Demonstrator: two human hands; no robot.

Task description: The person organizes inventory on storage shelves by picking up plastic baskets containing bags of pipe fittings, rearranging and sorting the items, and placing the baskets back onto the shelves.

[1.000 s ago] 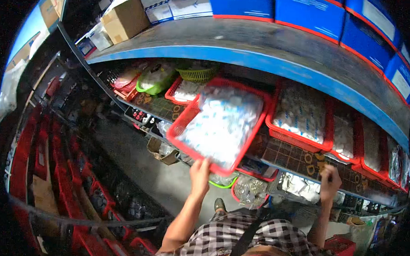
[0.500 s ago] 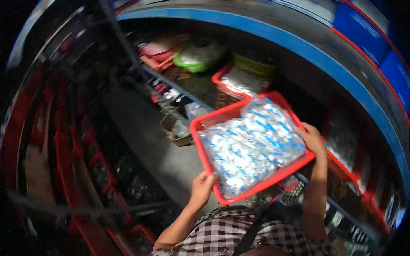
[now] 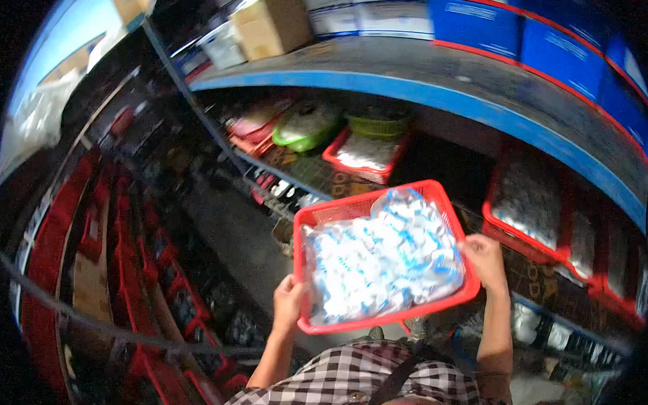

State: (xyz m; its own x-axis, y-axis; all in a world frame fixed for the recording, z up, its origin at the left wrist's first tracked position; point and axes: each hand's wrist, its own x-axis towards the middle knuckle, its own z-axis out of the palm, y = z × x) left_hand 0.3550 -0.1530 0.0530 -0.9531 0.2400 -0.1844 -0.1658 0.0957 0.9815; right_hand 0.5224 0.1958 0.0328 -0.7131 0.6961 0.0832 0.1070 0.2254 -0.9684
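Observation:
A red plastic basket is held up in front of my body, slightly tilted. Clear plastic bags with blue print and white contents fill it. My left hand grips the basket's left rim near its lower corner, thumb on top. On the opposite side, my right hand is closed on the right rim. The fingers under the rim are hidden on both sides.
Behind the basket runs a shelf with a blue edge, bearing blue boxes and a cardboard box. Below it stand a green basket and more red baskets. Red bins line the left side.
Since the first frame my right hand has taken hold of the basket's right rim, and the basket has come off the shelf area toward my body. The view has swung since the middle frame.

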